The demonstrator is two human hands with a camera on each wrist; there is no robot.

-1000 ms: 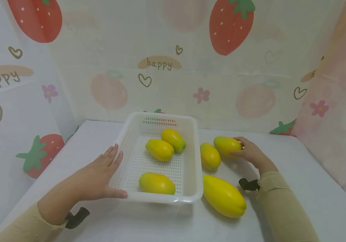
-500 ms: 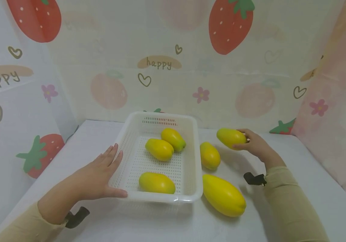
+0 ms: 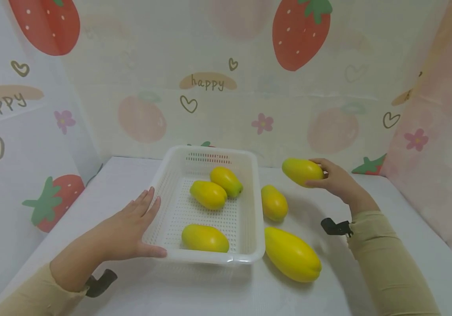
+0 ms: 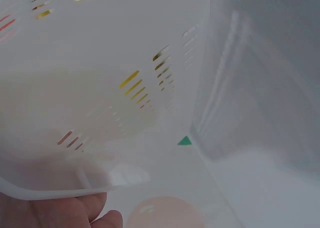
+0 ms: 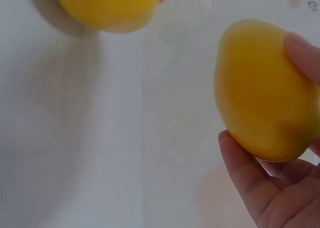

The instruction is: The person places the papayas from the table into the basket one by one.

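My right hand [image 3: 340, 182] grips a yellow papaya [image 3: 302, 171] with a greenish end, held above the table at the right. In the right wrist view, thumb and fingers hold opposite sides of that papaya [image 5: 262, 90]. A white perforated plastic basket [image 3: 245, 260] stands in the middle, with three yellow papayas lying inside. Against its left side rests my left hand [image 3: 121, 235], fingers spread and straight, thumb on the near rim. The left wrist view shows fingers at the basket's rim [image 4: 65, 193]. Beside the basket lie a smaller papaya [image 3: 274, 203] and a large one [image 3: 292, 254].
The white table [image 3: 210, 294] meets a fruit-printed backdrop [image 3: 226, 118] behind the basket, with similar printed cloth at both sides. A dark wrist camera [image 3: 101, 283] sits below the left hand, another dark wrist camera [image 3: 335, 227] below the right.
My right hand has lifted the papaya off the table, first up and slightly right, then higher. The left hand and the basket have stayed put.
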